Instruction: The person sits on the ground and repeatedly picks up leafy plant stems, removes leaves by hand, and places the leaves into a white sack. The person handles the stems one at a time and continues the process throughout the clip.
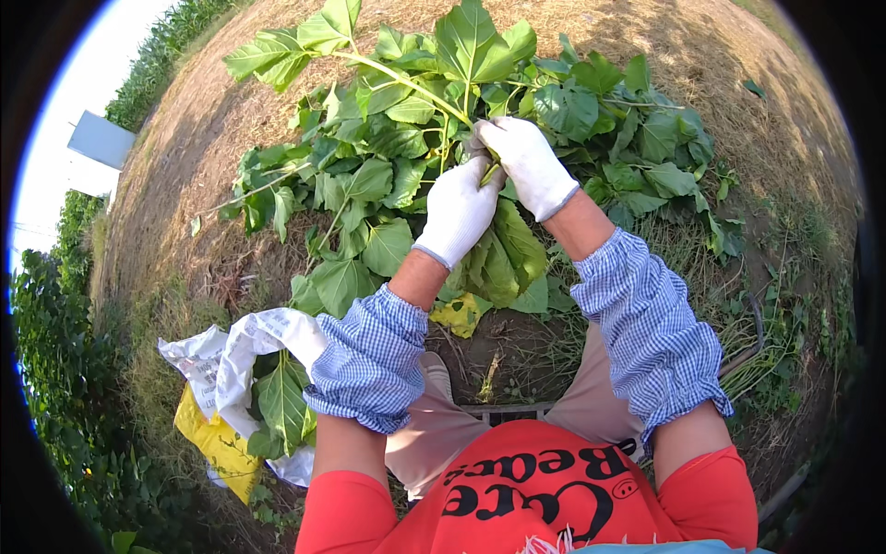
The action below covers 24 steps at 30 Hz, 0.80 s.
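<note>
Both of my hands wear white knit gloves and meet in front of me on one leafy green stalk (415, 86). My left hand (460, 204) grips its lower part, with a bit of stem showing by the thumb. Just above and to the right, my right hand (526, 163) closes around the same stalk. Broad toothed leaves (471, 52) fan out from its far end at the upper left. Larger leaves (509, 253) hang below my hands; where they join is hidden. Beneath lies a wide heap of cut leafy branches (374, 180).
A white and yellow woven sack (270, 336) bearing writing lies at left, with leaves in its mouth. A yellowed leaf (460, 315) rests on the soil before my feet. At right, a dark curved rod (751, 339) lies in grass. Dry straw (187, 131) covers ground beyond the heap.
</note>
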Each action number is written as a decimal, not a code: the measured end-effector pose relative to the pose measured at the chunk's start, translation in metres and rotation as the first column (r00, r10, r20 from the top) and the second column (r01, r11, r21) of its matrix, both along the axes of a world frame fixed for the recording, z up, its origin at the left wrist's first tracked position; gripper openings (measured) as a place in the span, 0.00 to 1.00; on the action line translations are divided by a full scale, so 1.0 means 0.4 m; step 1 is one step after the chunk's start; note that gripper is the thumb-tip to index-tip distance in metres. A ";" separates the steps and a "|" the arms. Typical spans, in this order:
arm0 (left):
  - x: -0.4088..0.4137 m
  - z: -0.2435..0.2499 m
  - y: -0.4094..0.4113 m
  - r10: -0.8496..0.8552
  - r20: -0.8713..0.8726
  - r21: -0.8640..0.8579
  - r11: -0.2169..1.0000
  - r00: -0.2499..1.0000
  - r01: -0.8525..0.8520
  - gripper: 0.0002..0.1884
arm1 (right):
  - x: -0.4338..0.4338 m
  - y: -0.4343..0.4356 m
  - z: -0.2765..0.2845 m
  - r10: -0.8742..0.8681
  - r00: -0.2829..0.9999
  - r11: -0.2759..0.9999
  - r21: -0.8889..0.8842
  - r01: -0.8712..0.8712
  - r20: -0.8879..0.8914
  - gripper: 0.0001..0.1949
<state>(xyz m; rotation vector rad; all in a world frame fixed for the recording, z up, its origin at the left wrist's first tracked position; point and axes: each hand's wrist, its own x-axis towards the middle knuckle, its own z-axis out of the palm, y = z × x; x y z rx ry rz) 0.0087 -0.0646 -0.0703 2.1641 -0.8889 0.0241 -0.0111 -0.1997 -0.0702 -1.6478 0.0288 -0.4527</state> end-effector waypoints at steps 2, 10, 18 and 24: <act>-0.002 0.000 -0.001 -0.038 0.008 -0.011 0.999 0.999 0.038 0.15 | -0.011 0.011 0.002 0.023 0.997 0.962 0.273 -0.003 -0.070 0.13; 0.017 -0.008 0.003 -0.019 -0.019 -0.145 0.989 1.000 0.017 0.15 | -0.025 0.020 0.037 0.134 0.990 0.876 0.472 -0.097 -0.044 0.13; -0.005 0.013 0.004 0.002 0.211 0.081 0.997 0.978 -0.019 0.11 | -0.039 0.034 0.046 0.215 0.976 0.850 0.483 -0.208 0.042 0.15; -0.031 0.040 0.014 -0.182 0.231 0.370 0.925 0.956 0.086 0.10 | -0.038 0.060 0.061 0.154 0.984 0.914 0.391 -0.110 -0.084 0.14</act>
